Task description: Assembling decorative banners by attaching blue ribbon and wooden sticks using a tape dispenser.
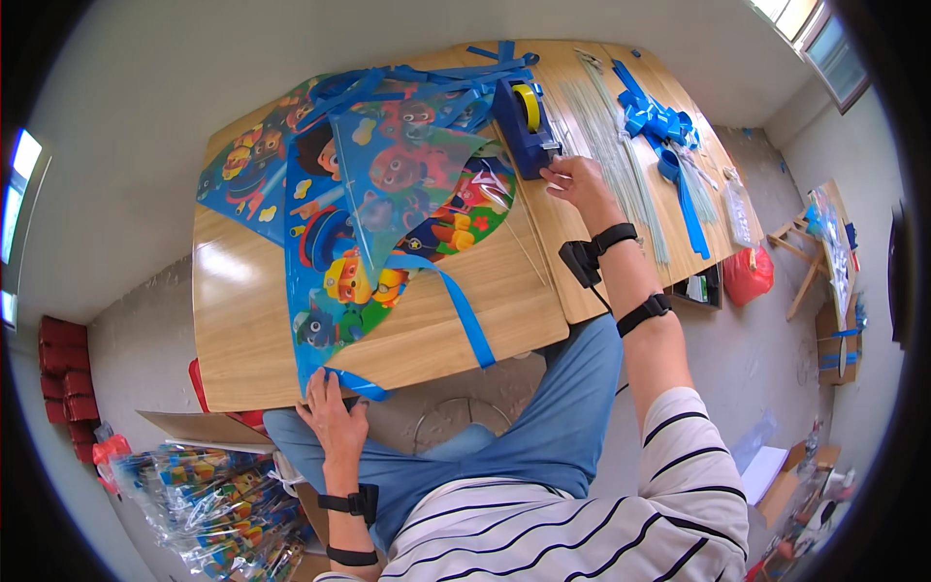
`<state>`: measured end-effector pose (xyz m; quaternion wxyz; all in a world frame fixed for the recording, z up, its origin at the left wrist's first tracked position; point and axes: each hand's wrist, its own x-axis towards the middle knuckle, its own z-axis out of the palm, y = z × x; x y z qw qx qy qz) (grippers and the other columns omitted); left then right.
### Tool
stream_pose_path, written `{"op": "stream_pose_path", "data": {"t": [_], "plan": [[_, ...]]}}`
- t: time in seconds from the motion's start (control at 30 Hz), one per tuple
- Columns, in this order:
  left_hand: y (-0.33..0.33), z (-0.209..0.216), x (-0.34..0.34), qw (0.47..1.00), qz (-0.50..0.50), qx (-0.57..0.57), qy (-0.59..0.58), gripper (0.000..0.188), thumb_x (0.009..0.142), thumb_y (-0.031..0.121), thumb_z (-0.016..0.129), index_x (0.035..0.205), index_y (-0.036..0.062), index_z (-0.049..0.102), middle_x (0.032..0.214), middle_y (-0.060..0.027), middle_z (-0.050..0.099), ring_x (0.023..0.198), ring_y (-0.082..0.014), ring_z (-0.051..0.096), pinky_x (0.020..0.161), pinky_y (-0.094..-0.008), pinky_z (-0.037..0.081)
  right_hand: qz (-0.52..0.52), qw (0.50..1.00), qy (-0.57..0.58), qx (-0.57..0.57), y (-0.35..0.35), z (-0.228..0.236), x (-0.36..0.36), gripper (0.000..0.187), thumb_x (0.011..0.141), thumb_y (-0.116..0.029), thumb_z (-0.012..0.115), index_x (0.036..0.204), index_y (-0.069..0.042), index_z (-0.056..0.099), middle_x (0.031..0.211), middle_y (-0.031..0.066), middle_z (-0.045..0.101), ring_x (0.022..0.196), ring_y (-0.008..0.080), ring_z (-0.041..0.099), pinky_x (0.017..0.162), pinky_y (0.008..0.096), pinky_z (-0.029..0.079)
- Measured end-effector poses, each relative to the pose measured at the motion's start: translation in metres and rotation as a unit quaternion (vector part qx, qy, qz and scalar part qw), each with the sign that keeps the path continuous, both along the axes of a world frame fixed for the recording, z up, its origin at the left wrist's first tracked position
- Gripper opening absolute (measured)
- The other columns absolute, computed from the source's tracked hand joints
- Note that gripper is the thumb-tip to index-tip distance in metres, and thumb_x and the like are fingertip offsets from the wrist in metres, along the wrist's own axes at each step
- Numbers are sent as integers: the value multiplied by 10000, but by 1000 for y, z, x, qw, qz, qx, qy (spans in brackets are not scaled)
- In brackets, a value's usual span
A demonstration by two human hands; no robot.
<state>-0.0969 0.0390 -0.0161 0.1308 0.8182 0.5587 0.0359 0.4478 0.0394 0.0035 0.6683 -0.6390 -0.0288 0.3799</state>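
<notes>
My left hand (334, 419) is at the table's front edge, its fingers on the lower corner of a printed plastic kite (319, 276) and its thumb out to the side. From under those fingers a short blue ribbon (357, 385) curls away. My right hand (576, 182) reaches to the front of a dark blue tape dispenser (521, 147) with a yellow-cored roll (528, 107). Its thumb and forefinger are pinched together at the cutting edge, apparently on the end of clear tape, which is hard to see. Another blue ribbon (464, 306) hangs across the kite and table.
Blue ribbons (349, 89) lie over more kite sheets (254, 160) at the back. Right of the dispenser are thin clear rods (621, 145) and a blue ribbon bundle (659, 124). A box of wrapped kites (208, 509) stands lower left; a red bag (748, 275) sits on the floor.
</notes>
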Motion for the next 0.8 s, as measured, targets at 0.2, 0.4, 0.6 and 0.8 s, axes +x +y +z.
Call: {"op": "stream_pose_path", "data": {"t": [0.2,0.4,0.6,0.8], "plan": [[-2,4,-2,1000,8,17,-1,669,702,177,766,1300,9,517,1456,-139,406,1371,-346,341,1084,-679,188,-92,987,-98,-86,24,-9,-18,76,816,-82,686,823,-17,646,744,68,643,697,221,681,591,391,481],[0,-3,10,999,-21,19,-34,664,678,150,749,1291,17,531,1453,-136,408,1363,-354,350,1088,-672,180,-140,889,-297,-318,6,-87,60,174,802,-128,660,792,41,702,821,212,710,796,299,715,620,381,539],[-2,-4,-5,998,-10,56,-4,645,673,192,754,1267,49,547,1407,-118,458,1329,-335,388,1057,-649,223,41,876,-419,-236,7,-64,7,121,743,-126,663,811,-47,725,754,77,693,687,191,629,623,331,477],[0,5,6,998,21,58,5,634,668,197,771,1245,43,558,1365,-104,478,1272,-327,422,1054,-651,234,338,894,-291,44,62,54,-146,44,797,-66,675,804,-22,677,733,-21,613,685,79,538,638,242,400]]}}
